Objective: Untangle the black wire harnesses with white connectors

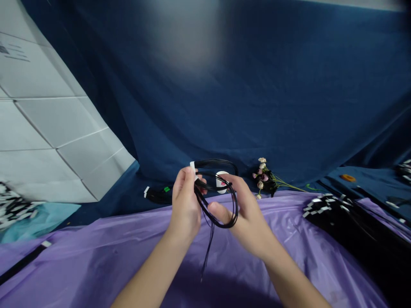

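Holds black cable bundle (207, 186) up at mid-view, near far edge of purple sheet (128, 261) and against blue cloth (257, 94). Closed at left grip (186, 203), pinching the bundle by its white connectors (192, 165), two visible. Runs from there in loose loops to right grip (247, 214). Wide at right grip, thumb and forefinger apart, touching the right side of the loops. Trails thin ends down over the sheet. Crosses in front of white object with red mark (221, 181), partly hidden; cannot identify. Note flowers (261, 176) just right of it, stems pointing right. Note also dark bundle with white end (159, 196) left of left grip, orange ring (347, 178) at far right, and larger black bundle with white tips (353, 231) lying on the sheet nearer.
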`<state>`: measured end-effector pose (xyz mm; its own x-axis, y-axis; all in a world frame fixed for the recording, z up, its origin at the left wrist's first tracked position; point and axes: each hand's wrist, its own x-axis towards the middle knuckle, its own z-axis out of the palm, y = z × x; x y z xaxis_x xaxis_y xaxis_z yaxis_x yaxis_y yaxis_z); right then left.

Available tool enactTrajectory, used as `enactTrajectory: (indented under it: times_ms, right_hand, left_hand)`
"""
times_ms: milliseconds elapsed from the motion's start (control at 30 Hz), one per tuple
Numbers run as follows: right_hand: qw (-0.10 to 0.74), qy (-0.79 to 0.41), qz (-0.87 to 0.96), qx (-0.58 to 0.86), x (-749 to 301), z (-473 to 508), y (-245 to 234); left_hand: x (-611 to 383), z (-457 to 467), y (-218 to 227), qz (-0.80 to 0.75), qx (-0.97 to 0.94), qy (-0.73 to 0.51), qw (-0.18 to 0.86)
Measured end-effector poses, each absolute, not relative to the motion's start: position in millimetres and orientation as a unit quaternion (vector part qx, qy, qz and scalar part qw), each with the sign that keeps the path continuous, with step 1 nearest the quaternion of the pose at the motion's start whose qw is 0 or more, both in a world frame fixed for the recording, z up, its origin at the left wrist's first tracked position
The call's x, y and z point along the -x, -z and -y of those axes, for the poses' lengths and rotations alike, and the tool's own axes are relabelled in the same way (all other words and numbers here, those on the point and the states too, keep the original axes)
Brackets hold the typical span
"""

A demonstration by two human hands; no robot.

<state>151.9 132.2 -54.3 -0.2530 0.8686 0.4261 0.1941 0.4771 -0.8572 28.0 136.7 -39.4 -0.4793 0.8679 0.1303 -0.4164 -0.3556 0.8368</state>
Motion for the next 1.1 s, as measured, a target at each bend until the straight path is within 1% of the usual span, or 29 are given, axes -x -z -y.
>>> enactTrajectory:
  times_ms: [100, 167, 233, 367, 467, 600, 733, 800, 933, 1100]
  right_hand:
    - [0.503, -0.403, 0.676, 0.356, -143, -131, 59]
    - [0.525, -0.405, 0.661, 0.352, -140, -131, 60]
    - [0.549, -0.373, 0.654, 0.362, -140, -131, 61]
    - [0.577, -0.27, 0.659, 0.4, -146, -140, 60]
    - [0.59, -0.233, 0.673, 0.381, -152, -151, 60]
    - [0.622, -0.31, 0.65, 0.307, -154, -159, 59]
    - [0.686, -0.364, 0.579, 0.248, -156, -159, 53]
    - [0.703, -0.419, 0.537, 0.203, -160, -157, 48]
    - [0.707, -0.523, 0.446, 0.166, -169, -151, 36]
    - [0.692, -0.543, 0.436, 0.19, -179, -145, 28]
  left_hand:
    - [-33, -136, 40, -0.379, -0.276, -0.774, 0.425]
    - [-36, -136, 41, -0.371, -0.264, -0.777, 0.435]
    - [-37, -136, 41, -0.351, -0.252, -0.781, 0.452]
    - [-37, -136, 41, -0.312, -0.221, -0.78, 0.496]
    - [-36, -134, 38, -0.314, -0.194, -0.761, 0.534]
    - [-34, -134, 30, -0.3, -0.176, -0.734, 0.583]
    - [-32, -136, 29, -0.296, -0.184, -0.702, 0.621]
    - [-32, -137, 32, -0.309, -0.205, -0.671, 0.642]
    - [-35, -140, 42, -0.31, -0.273, -0.608, 0.678]
    - [-36, -139, 42, -0.308, -0.299, -0.552, 0.715]
